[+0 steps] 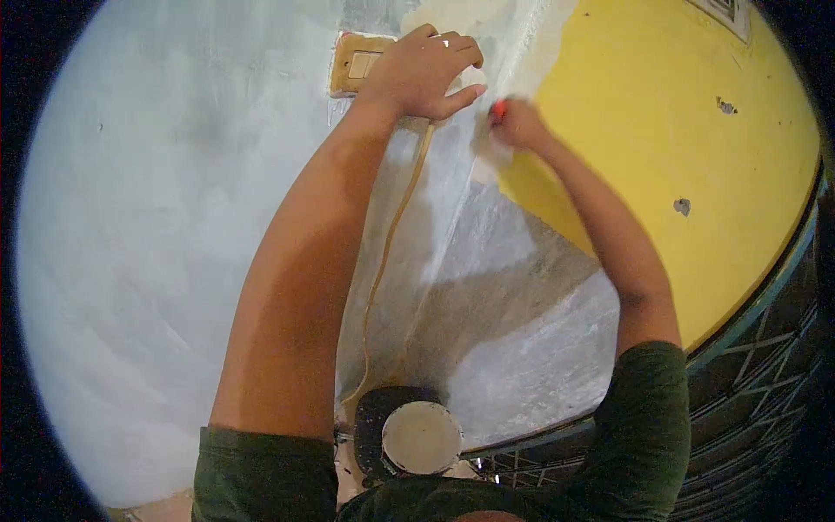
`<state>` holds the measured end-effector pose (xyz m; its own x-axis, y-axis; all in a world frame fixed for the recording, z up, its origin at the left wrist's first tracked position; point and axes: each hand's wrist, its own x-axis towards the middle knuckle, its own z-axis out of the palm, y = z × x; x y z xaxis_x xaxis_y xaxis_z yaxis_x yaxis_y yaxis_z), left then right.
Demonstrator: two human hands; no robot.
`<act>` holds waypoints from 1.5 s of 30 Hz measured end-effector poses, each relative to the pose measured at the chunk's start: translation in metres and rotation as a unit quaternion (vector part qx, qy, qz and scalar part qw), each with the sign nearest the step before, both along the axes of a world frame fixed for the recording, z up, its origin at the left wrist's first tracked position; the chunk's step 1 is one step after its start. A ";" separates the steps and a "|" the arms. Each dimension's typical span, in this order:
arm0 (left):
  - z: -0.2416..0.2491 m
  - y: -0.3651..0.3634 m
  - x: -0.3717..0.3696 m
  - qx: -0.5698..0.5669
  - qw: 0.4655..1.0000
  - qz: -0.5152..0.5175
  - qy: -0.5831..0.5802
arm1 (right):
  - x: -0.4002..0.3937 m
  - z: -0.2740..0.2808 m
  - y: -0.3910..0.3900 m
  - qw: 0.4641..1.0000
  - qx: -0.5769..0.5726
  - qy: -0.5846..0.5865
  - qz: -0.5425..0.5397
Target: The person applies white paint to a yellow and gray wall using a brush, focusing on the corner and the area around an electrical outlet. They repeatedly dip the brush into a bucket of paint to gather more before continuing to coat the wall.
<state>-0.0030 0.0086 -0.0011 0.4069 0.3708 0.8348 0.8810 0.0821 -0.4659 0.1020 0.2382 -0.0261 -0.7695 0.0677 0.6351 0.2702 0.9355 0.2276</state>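
High on the wall, my left hand (424, 74) is curled beside the switch plate (352, 63), its thumb and fingers bent round something pale (468, 83) that I cannot make out. A thin tan cable (402, 213) runs down from under this palm. To its right, at the wall corner, my right hand (519, 126) is closed on a red-handled tool (497, 110). Motion blurs that hand, and the working end of the tool cannot be made out.
A pale painted wall (174, 200) fills the left; a yellow wall (661, 130) with small chipped spots is on the right. Below stands a round container (423, 437) with a pale top on a dark support (374, 418). A dark metal lattice (765, 365) borders the lower right.
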 end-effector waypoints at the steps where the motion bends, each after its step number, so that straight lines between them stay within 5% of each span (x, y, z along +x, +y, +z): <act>1: 0.000 -0.002 0.002 -0.003 1.000 0.008 -0.005 | -0.006 0.033 0.011 0.999 0.009 0.030 -0.036; 7: -0.001 -0.001 0.001 -0.001 1.000 0.013 -0.011 | 0.024 0.141 -0.060 0.964 0.256 0.066 -0.033; 13: -0.002 0.001 -0.001 -0.001 1.000 0.003 -0.010 | 0.016 0.030 -0.008 0.894 0.442 -0.070 0.005; 16: -0.001 -0.002 0.000 0.002 1.000 0.000 -0.011 | 0.021 -0.021 -0.023 0.926 0.332 -0.165 0.074; 18: -0.002 -0.004 0.002 -0.004 1.000 -0.006 -0.011 | 0.022 -0.014 -0.049 0.957 0.191 -0.217 -0.018; 24: 0.001 -0.005 0.001 0.015 1.000 -0.018 0.014 | -0.003 0.122 0.005 0.999 0.042 -0.016 0.003; 32: -0.004 -0.004 0.001 0.056 0.998 -0.036 0.022 | -0.010 0.247 -0.062 0.950 0.268 0.143 -0.072; 35: -0.005 -0.004 0.000 0.055 0.998 -0.034 0.015 | -0.001 0.267 -0.057 0.922 0.367 0.101 -0.065; 40: -0.005 0.003 -0.003 0.078 0.995 -0.052 0.015 | 0.007 0.192 -0.007 0.910 0.408 -0.051 0.059; 45: -0.004 -0.006 0.002 0.034 0.998 -0.053 -0.018 | 0.025 0.113 -0.037 0.956 0.204 -0.189 0.087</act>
<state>-0.0011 0.0028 -0.0054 0.4091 0.2691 0.8719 0.9029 0.0187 -0.4294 0.1274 0.2013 0.0873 -0.9267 -0.2765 0.2546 -0.0555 0.7707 0.6347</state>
